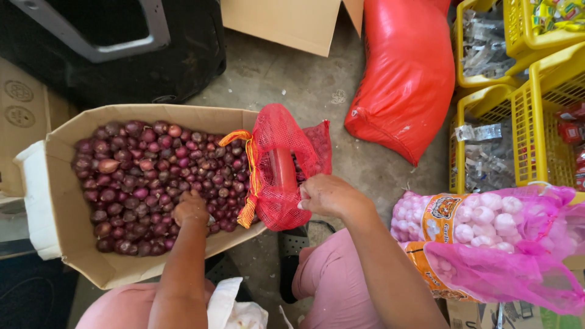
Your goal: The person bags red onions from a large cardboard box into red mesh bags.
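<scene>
I see left hand [190,208] down in cardboard box [61,201], fingers curled, grasping shallots [140,176] from pile. Right hand [326,196] clenched on rim of red mesh bag [277,167], holding mouth open just right of left hand, bag touching box edge. I judge step: filling bag by handfuls. Next move calls for lifting handful across box edge into bag mouth. Pink mesh garlic sack [487,237] right of right hand
</scene>
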